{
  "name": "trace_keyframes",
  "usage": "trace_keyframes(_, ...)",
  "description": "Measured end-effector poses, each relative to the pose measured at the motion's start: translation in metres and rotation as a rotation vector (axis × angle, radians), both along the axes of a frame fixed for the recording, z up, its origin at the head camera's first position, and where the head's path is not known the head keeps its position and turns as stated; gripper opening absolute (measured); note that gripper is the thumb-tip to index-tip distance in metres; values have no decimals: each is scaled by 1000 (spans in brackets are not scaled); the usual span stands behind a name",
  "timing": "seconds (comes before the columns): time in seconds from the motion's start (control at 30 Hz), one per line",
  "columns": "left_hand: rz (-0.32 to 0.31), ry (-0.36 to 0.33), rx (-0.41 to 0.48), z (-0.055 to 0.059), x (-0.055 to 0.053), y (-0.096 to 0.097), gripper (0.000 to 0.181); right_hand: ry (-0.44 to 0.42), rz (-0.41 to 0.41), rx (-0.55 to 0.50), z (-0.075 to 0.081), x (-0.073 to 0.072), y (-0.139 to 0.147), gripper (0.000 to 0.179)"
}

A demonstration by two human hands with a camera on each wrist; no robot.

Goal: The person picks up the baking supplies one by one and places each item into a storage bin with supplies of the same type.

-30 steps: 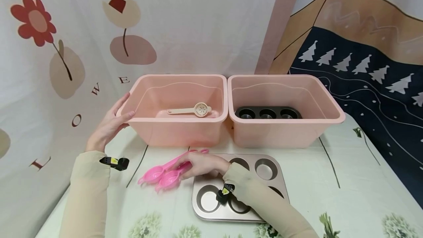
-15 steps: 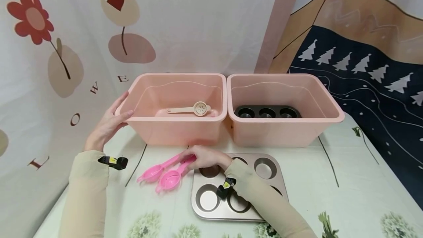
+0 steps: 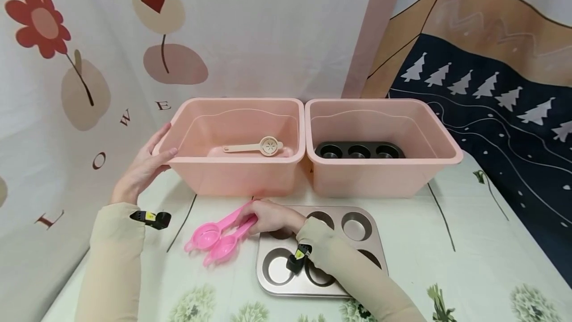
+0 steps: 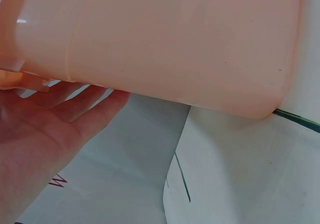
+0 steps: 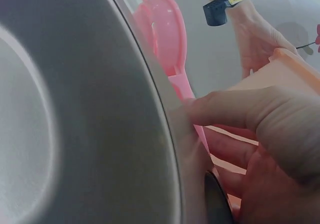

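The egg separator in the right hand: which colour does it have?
The egg separator is plain pink, best seen in the head view.

Head view: bright, diffuse light; wrist views dimmer, greyer.
Soft shadow beside left pink bin; bright reflection in one cup of metal tray; nearer pink scoop slightly blurred; tray soft in right-wrist close-up.

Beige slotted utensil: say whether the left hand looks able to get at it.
Probably yes: the left pink bin has an open top, nothing lies over the beige slotted utensil, and the left hand touches that bin's rim. It would likely have to reach in over it.
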State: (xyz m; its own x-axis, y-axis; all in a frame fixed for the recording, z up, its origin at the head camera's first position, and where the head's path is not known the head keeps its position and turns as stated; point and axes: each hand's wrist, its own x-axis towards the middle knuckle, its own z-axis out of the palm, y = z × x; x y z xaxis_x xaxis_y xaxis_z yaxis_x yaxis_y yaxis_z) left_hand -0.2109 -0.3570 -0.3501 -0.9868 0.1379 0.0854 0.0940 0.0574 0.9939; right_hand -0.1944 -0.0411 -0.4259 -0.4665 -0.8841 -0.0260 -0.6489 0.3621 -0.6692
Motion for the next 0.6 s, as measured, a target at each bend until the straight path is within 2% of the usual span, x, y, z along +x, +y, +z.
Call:
trace_keyframes(0.23, -23, 11, 28, 0, 0, 1, 76, -84, 20, -94, 1, 2, -2, 28)
trace_keyframes(0.4, -30, 11, 56, 0, 1, 1, 75, -46, 4, -131, 1, 1, 0, 30)
trace_keyframes(0.6, -27, 17, 30, 0, 2, -1, 75, -53, -1, -183, 5, 3, 3, 32)
